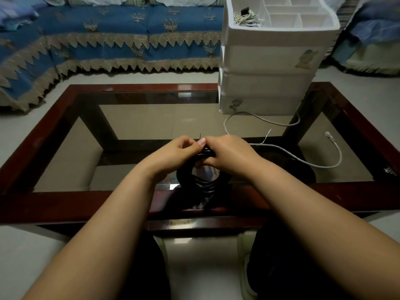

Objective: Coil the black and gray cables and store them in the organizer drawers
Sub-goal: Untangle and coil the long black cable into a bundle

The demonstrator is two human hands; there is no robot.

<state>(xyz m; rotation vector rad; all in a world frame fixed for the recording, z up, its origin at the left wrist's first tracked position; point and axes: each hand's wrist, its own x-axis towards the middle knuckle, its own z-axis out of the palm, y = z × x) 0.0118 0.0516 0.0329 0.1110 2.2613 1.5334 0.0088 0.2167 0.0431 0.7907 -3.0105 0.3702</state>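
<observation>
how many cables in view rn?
3. The black cable, coiled, held by both hands; a gray cable loose on the glass table; a pale bundle in the organizer top tray. Drawers are shut, so more may be hidden.

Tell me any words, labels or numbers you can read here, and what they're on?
None can be read.
White mark on the table frame, near right corner: too small and blurred.
Stickers on the organizer: pictures only, no legible text.
Black cable coil: no visible print.

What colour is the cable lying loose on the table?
Light gray, with a clear plug; the cable shows best in the head view.
</observation>
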